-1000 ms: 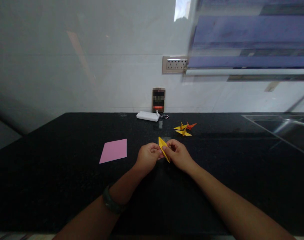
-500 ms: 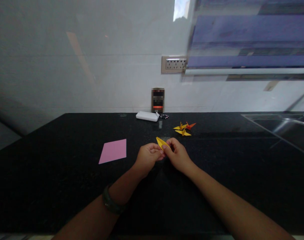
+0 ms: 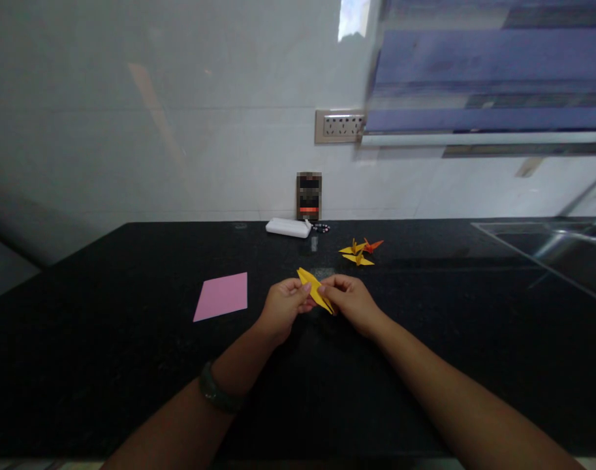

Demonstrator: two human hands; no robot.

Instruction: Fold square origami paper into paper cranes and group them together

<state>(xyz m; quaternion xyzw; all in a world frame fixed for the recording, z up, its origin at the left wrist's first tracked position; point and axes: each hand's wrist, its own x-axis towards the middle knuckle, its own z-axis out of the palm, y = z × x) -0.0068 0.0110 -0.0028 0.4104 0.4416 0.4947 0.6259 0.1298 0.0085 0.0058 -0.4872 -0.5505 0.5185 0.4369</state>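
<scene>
A narrow folded piece of yellow paper is held just above the black countertop, between both hands. My left hand pinches its left side with thumb and fingers closed. My right hand pinches its right side, fingers curled over it. A dark band sits on my left wrist. The paper's lower tip shows between the two hands.
A pink paper square lies flat to the left of my hands. Folded yellow and orange paper cranes stand behind my right hand. A white box and a small upright device sit by the wall. A sink lies at the right.
The yellow paper has tilted from steeply upright to lying flatter, its upper tip swinging left. Both hands kept their pinch and shifted slightly.
</scene>
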